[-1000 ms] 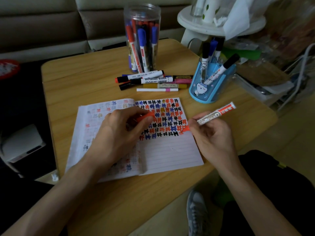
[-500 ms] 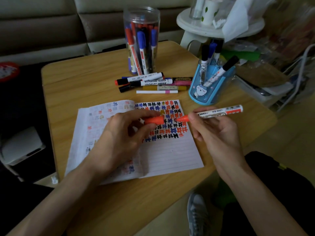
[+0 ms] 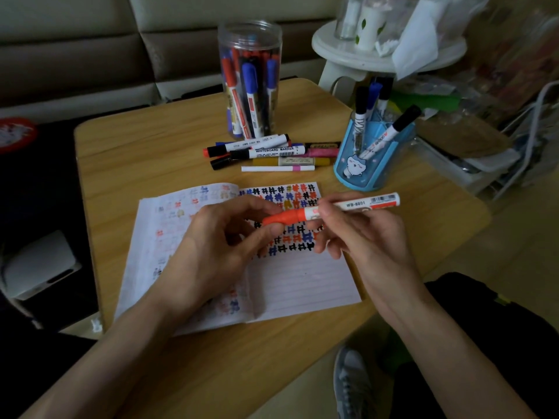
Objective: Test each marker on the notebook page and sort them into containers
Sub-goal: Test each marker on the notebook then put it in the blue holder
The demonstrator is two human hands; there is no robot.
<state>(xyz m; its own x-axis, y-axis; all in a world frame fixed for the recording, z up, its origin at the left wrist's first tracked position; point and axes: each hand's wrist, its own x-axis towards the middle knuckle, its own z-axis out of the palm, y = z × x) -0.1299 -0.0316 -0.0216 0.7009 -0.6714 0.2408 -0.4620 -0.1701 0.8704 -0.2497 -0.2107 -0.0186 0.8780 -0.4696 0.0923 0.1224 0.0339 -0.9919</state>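
Note:
An open notebook (image 3: 305, 285) lies on the wooden table (image 3: 145, 158), its right page partly filled with black, blue and red marks. Above it I hold a red whiteboard marker (image 3: 354, 204) level. My right hand (image 3: 360, 234) grips its white barrel. My left hand (image 3: 217, 246) pinches the red cap (image 3: 282, 218), which sits on the marker's tip. A clear jar (image 3: 251, 40) holding several markers stands at the back. A blue pen holder (image 3: 363, 173) with several markers stands at the right.
A pile of loose markers (image 3: 272, 154) lies between the jar and the notebook. A white round stool (image 3: 384, 60) with clutter stands behind the table's right corner. A white box (image 3: 36, 264) sits on the floor at the left. A sofa runs along the back.
The marker's tip has left the page and the marker has turned level. My left hand brought the red cap to the tip, and the cap now sits on it.

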